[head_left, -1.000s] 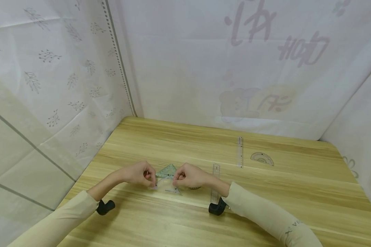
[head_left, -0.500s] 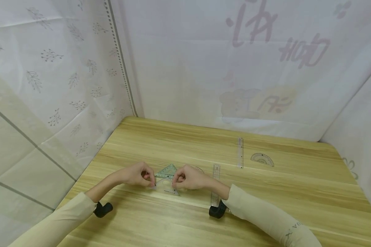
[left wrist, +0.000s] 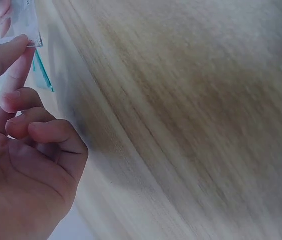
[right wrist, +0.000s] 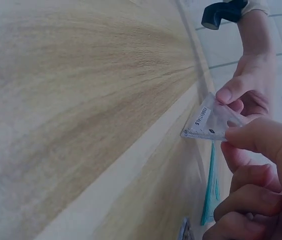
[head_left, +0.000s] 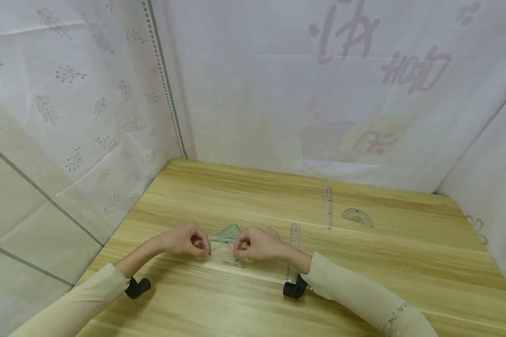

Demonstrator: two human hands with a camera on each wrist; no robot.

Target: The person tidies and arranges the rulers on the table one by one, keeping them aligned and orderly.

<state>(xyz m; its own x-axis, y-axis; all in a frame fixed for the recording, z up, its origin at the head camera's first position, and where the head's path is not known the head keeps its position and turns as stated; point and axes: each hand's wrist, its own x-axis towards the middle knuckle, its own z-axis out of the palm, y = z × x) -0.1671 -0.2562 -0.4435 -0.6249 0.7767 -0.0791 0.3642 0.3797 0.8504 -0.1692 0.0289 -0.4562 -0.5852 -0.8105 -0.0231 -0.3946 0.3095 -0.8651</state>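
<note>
My left hand (head_left: 188, 239) and right hand (head_left: 256, 243) pinch a clear triangular set square (head_left: 226, 256) between thumb and forefinger, one at each side. In the right wrist view the clear set square (right wrist: 208, 120) is tilted above the wooden table, with printed lettering along one edge. In the left wrist view the left thumb and forefinger grip a corner of it, the other fingers curled toward the palm. Just behind it lies a green set square (head_left: 227, 233), partly overlapped by the clear one in the head view.
A protractor (head_left: 272, 231) lies partly hidden behind the right hand. A clear ruler (head_left: 294, 234) passes under the right wrist. Farther back right lie another ruler (head_left: 328, 208) and a protractor (head_left: 357, 217). Curtains (head_left: 253, 93) enclose the table's back and sides.
Both hands have shifted slightly left and toward the near edge together with the clear set square. The protractor behind the right hand shows at its upper side now. The green set square stays put.
</note>
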